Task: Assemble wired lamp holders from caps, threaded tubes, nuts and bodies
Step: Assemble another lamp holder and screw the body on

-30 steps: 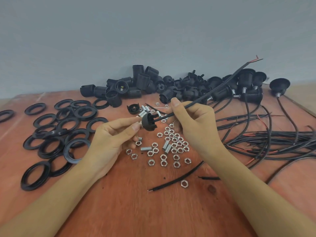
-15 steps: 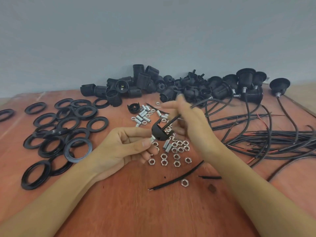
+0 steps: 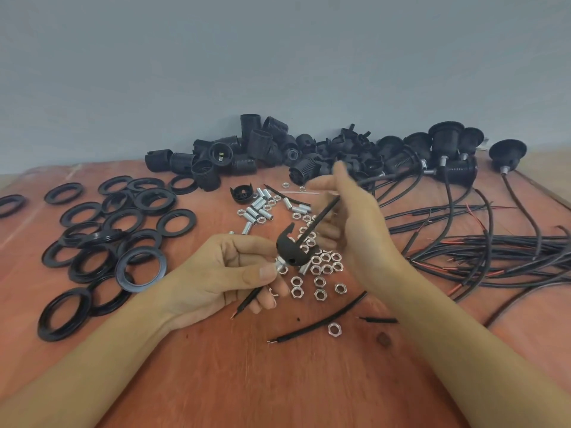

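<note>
Between the two hands a black cap [image 3: 289, 247] sits on a threaded tube [image 3: 279, 267], which the left hand [image 3: 222, 273] pinches between thumb and fingertips. The wire [image 3: 319, 216] runs through both, and its bared end pokes out below that hand. The right hand [image 3: 358, 233], blurred, appears to grip the wire just above the cap. The step looks like feeding the wire through. The next move probably calls for drawing more length through, then picking a nut [image 3: 340, 288] from the surface [image 3: 278, 381] just under the cap.
</note>
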